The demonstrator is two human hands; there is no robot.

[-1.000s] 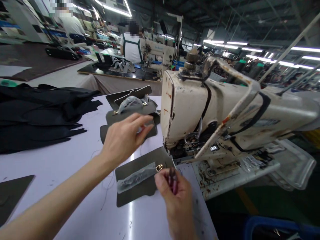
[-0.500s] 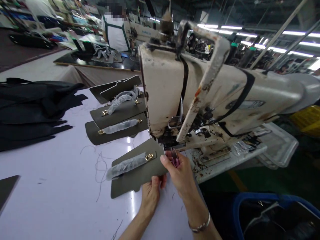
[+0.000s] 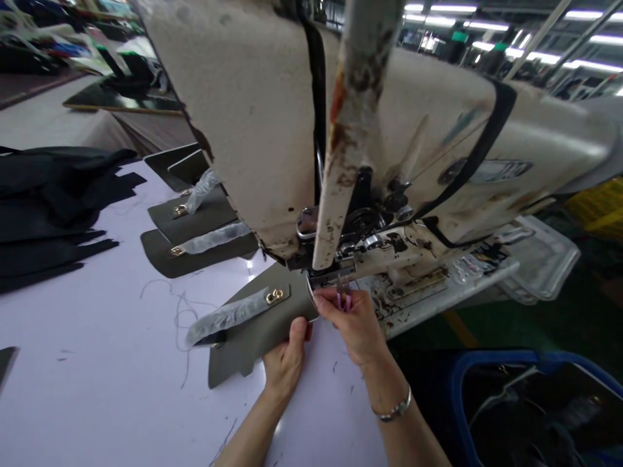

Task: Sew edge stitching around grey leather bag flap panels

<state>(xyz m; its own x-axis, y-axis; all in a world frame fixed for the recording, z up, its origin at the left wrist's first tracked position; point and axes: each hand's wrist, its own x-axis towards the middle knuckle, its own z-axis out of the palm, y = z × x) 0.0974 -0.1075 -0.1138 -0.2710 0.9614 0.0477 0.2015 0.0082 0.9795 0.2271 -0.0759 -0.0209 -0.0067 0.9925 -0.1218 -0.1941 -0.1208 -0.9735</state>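
Note:
An olive-grey bag panel (image 3: pixel 260 331) lies tilted at the head of the sewing machine (image 3: pixel 263 130), its curved edge close under the presser area. On it is a handle (image 3: pixel 233 318) wrapped in clear film, with a gold ring fitting (image 3: pixel 274 296) at one end. My left hand (image 3: pixel 286 360) grips the panel's near edge, thumb on top and fingers beneath. My right hand (image 3: pixel 353 327) pinches the curved edge at the right and also holds small pink-handled scissors (image 3: pixel 343 299), blades pointing up. The spot under the machine head is partly hidden.
Similar panels with wrapped handles (image 3: pixel 192 256) lie behind on the white table (image 3: pixel 121 389). Black fabric pieces (image 3: pixel 53 207) are heaped at the left. A blue-rimmed bin (image 3: pixel 457 389) stands at the lower right, and a clear plastic tray (image 3: pixel 548 259) lies beyond the machine.
My view has moved closer to the machine. The panel has turned slightly and its curved edge is nearer the machine head. Both hands keep their hold.

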